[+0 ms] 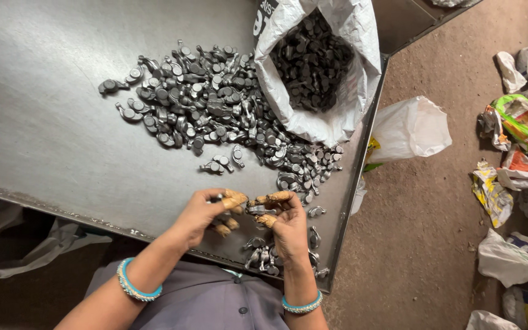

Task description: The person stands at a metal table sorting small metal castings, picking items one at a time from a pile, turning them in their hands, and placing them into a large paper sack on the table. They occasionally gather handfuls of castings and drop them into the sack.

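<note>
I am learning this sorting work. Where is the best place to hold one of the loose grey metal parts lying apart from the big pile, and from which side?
Probably take the loose metal part by its narrow arm, pinching across it from above. It lies flat on the steel table with clear space around it, and the round head end looks wider.

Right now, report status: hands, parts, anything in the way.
Left hand and right hand together pinching one small metal part. Small pile under right hand, main heap beyond. Open white sack behind; nothing blocking.
</note>
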